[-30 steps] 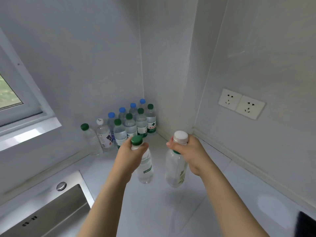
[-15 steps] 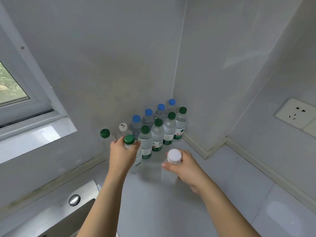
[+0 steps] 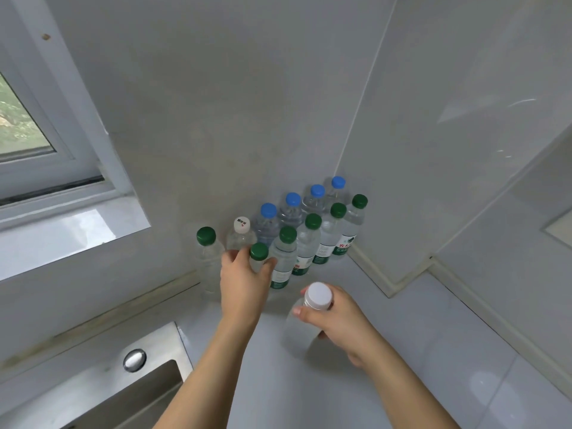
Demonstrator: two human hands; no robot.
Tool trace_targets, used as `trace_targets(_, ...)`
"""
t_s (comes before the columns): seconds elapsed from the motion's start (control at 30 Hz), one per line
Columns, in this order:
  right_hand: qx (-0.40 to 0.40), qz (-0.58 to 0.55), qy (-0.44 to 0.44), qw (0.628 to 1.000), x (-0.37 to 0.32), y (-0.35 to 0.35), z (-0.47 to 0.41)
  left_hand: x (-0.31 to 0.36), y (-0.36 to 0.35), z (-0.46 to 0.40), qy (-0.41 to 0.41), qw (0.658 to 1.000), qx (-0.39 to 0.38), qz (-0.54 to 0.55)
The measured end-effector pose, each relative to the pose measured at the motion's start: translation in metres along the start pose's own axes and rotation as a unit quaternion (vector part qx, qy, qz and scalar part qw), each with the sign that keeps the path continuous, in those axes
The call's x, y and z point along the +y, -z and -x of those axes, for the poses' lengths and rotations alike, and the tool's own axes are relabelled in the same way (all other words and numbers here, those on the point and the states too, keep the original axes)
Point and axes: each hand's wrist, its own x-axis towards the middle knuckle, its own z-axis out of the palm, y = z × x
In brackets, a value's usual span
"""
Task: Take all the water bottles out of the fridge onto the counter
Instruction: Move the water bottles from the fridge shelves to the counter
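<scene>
A stainless steel sink [image 3: 102,397] sits at the near left, its flat rim carrying a round chrome plug-like cap [image 3: 134,360]. Above it on the left wall is a white-framed window [image 3: 46,168] with greenery behind the glass, and a glossy white sill [image 3: 62,239] below it. Pale grey wall panels [image 3: 247,103] meet in the far corner, edged by a white skirting strip [image 3: 393,283].

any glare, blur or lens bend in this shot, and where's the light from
Head view: daylight enters from the window, brightening the sill; soft glare streaks mark the right wall panel; wide-angle distortion tilts the wall seams; the white-capped bottle in the right hand looks slightly blurred.
</scene>
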Motion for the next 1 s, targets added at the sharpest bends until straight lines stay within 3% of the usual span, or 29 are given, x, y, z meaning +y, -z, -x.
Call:
trace_targets(0.17,0.027,0.005,-0.005,1.000,0.002,-0.014,-0.003,-0.014,0.014,0.001,-0.033,0.998,-0.056,0.020)
trace_targets(0.33,0.041,-0.008,-0.003,0.999,-0.004,-0.032,-0.004,-0.057,0.050,0.021,0.025,0.991,-0.055,0.116)
trace_targets(0.47,0.056,0.022,0.011,0.998,-0.010,-0.060,-0.009,-0.096,0.059,0.053,0.062,0.970,-0.230,0.038)
trace_targets(0.53,0.068,0.040,0.014,0.997,-0.013,-0.076,-0.012,-0.105,0.055,0.065,0.069,0.957,-0.281,0.009)
trace_targets(0.73,0.084,0.129,0.033,0.988,-0.024,-0.119,-0.021,-0.109,0.050,0.060,0.063,0.984,-0.162,-0.034)
trace_targets(1.0,-0.012,0.106,0.083,0.991,-0.029,-0.134,-0.031,-0.123,0.048,0.029,0.071,0.990,-0.123,0.020)
